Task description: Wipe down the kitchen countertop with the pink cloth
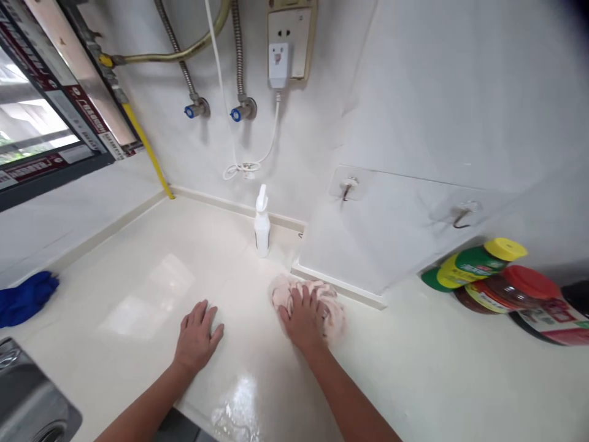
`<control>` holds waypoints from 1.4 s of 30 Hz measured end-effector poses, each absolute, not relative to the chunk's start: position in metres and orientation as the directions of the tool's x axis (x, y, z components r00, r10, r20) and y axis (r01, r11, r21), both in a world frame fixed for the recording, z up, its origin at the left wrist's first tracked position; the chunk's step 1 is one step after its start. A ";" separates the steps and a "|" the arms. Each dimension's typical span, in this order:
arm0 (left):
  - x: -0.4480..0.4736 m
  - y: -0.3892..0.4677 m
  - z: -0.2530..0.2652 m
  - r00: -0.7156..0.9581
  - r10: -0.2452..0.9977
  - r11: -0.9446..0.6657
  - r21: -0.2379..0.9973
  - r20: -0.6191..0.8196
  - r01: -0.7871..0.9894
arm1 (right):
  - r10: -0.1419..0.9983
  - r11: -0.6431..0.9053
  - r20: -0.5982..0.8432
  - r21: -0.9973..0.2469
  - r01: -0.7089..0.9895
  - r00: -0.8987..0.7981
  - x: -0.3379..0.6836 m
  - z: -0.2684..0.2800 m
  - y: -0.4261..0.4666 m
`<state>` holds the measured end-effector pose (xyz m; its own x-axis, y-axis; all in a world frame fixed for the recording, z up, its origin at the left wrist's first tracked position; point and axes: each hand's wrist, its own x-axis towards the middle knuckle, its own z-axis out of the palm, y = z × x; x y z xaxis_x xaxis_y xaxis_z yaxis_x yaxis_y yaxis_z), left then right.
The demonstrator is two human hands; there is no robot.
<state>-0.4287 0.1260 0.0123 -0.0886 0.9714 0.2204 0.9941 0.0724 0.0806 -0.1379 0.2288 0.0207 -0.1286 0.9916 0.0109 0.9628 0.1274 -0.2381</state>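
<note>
With right forearm (352, 390) nearest, pressing the pink cloth (333, 308) on the counter (414, 374) beside the low ledge (361, 296) under the right grip (304, 320) (cannot tell if clamped), resting the left grip (197, 337) unclenched, seemingly midway, with a wet patch (235, 420) still to wipe.

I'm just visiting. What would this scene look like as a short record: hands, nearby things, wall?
Left hand: resting on countertop
Right hand: spread on pinkish cloth
Beyond cloth: white spray bottle, upright
Far left: blue fabric, metal sink
Right side: green-and-yellow bottle, red-lidded jar
Wall: white plug in socket panel
</note>
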 end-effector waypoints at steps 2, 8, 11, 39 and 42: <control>-0.429 0.125 0.012 -0.086 0.970 0.068 0.084 0.229 0.994 | 0.979 0.190 -0.019 -0.293 0.937 -0.205 -0.176 0.029 0.240; -0.433 0.125 0.012 -0.086 0.972 0.068 0.089 0.220 0.994 | 0.856 0.452 -0.047 -0.416 0.789 -0.515 -0.252 0.048 0.225; -0.433 0.126 0.014 -0.077 0.977 0.059 0.091 0.198 0.994 | 0.800 0.535 0.003 -0.455 0.712 -0.600 -0.242 0.049 0.194; -0.431 0.129 0.012 -0.055 0.950 0.006 0.158 0.306 0.987 | 0.941 0.278 -0.087 -0.352 0.894 -0.327 -0.158 0.028 0.166; -0.436 0.126 0.010 -0.055 0.936 -0.009 0.178 0.349 0.984 | 0.860 0.454 -0.030 -0.413 0.789 -0.510 -0.171 0.037 0.165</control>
<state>-0.4362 0.1257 0.0099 -0.0546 0.9356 0.3487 0.9839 -0.0091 0.1783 -0.1713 0.1651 0.0365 -0.5100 0.8597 -0.0297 0.7894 0.4541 -0.4132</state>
